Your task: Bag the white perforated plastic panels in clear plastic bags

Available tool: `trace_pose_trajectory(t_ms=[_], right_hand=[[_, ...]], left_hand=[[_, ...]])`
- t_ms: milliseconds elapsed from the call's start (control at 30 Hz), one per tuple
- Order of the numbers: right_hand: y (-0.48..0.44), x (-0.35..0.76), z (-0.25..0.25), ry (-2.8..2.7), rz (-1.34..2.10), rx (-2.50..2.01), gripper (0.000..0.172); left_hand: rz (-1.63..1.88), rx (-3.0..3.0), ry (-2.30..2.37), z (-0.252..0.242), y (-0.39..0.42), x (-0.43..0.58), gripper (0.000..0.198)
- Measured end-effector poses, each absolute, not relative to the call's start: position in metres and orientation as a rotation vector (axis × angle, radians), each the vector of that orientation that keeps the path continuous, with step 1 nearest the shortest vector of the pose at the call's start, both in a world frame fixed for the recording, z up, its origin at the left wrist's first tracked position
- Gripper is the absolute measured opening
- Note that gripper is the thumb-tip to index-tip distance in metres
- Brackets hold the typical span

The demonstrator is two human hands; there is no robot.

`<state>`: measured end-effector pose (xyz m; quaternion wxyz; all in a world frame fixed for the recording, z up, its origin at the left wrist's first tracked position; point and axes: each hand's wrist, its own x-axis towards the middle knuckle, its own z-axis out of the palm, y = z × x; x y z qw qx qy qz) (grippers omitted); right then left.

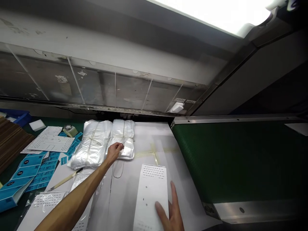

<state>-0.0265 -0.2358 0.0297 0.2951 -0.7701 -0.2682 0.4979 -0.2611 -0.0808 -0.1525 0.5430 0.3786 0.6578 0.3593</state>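
My left hand (114, 152) reaches forward with its fingers pinched on the near edge of the right-hand bundle of clear plastic bags (122, 138). A second tied bundle of clear bags (92, 144) lies against it on the left. My right hand (167, 208) is spread at the bottom of the view, fingers lying across a white perforated panel (151, 189) with rows of slots. That panel lies flat on a white sheet-covered table (168, 154). A thin loop of cord (118, 170) lies just below the bags.
Blue printed labels (31, 170) and white perforated sheets (48, 139) lie to the left, with a wooden-handled knife (64, 181) among them. A green conveyor belt (235, 160) runs along the right side. A brown stack (12, 141) and a blue crate (19, 117) sit far left.
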Motion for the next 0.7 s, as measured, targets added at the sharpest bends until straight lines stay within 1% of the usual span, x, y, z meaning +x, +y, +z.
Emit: trace_pose_trajectory(t_ms=[100,167,233,300,400,467,600,700], right_hand=[[-0.210,-0.027,0.027,-1.002,1.388,-2.063,0.052],[-0.192,-0.035,0.027,-1.241,1.386,-2.070,0.041],[-0.174,-0.050,0.029,-1.466,1.335,-2.058,0.035],[-0.161,-0.068,0.030,-1.644,1.321,-1.999,0.031],[-0.155,-0.090,0.029,-1.821,1.394,-1.755,0.026],[-0.160,-0.096,0.026,-1.850,1.422,-1.651,0.027],[-0.168,-0.091,0.016,-1.839,1.379,-1.717,0.030],[-0.162,-0.088,0.013,-1.893,1.389,-1.746,0.029]], left_hand=[[0.997,0.714,1.409,-0.116,-0.089,-0.265,0.037],[1.030,0.647,1.298,-0.088,-0.105,-0.262,0.036],[1.026,0.614,1.202,-0.061,-0.126,-0.257,0.031],[1.020,0.557,1.115,-0.039,-0.149,-0.251,0.027],[1.028,0.392,0.988,-0.018,-0.180,-0.249,0.021],[1.054,0.279,0.942,-0.011,-0.197,-0.253,0.018],[1.121,0.065,0.891,-0.003,-0.221,-0.267,0.020],[1.069,0.144,0.907,-0.002,-0.230,-0.270,0.018]])
